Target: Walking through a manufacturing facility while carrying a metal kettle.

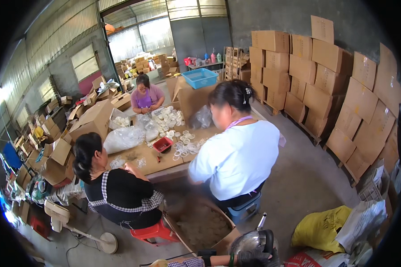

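Observation:
At the lower edge my left forearm reaches rightward, with a checked sleeve, a dark band and a green bangle at the wrist. My left hand (255, 258) wears a dark grey glove and is closed at the lower end of a black handle. That handle belongs to a shiny metal kettle (243, 244), whose narrow spout points up. The picture's edge cuts off part of the glove. My right hand does not show. Just beyond the kettle stands an open carton (231, 236) with many small brownish pieces inside.
Three people sit around a worktable (165, 165) covered with white ring-shaped parts, plastic bags and a red tray (163, 144). A blue basket (200, 78) tops a carton. Stacked cartons (314, 78) line the right wall. A yellow sack (318, 227) lies right; a fan (57, 214) stands left.

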The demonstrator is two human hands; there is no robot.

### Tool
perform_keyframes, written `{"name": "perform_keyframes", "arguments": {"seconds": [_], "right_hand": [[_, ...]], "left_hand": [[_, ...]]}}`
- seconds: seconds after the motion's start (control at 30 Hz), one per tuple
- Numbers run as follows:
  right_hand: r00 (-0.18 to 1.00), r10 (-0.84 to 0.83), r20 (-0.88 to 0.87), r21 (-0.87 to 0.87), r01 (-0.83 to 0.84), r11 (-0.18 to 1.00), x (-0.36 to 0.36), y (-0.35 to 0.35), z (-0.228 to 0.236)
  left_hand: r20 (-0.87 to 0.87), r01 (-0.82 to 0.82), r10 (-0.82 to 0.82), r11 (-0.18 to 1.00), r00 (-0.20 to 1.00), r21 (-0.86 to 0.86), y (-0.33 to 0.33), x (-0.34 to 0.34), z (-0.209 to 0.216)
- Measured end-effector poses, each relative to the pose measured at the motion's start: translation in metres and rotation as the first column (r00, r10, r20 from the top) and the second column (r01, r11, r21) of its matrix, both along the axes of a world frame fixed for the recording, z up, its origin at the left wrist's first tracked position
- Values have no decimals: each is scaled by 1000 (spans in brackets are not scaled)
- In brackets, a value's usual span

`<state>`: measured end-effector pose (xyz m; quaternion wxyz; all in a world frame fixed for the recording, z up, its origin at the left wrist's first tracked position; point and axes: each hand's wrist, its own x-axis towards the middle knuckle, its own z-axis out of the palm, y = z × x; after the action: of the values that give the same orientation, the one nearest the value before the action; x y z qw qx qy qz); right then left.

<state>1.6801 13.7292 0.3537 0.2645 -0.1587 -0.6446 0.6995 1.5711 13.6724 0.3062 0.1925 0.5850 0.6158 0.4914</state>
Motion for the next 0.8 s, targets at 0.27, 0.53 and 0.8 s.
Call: {"name": "perform_keyframes", "arguments": {"seconds": [0.27,0.53,0.8], "right_hand": [[985,-94,148,-204,124,971,41,155,-84],[957,-247,154,262,202,944,25,296,-83],[917,-330,222,268,268,925,-45,459,-99]], "left_hand": [[916,233,-77,972,393,-19,142,33,-11],[918,316,-102,948,383,-26,291,16,-38],[944,432,-166,902,284,28,453,-70,-2]]}}
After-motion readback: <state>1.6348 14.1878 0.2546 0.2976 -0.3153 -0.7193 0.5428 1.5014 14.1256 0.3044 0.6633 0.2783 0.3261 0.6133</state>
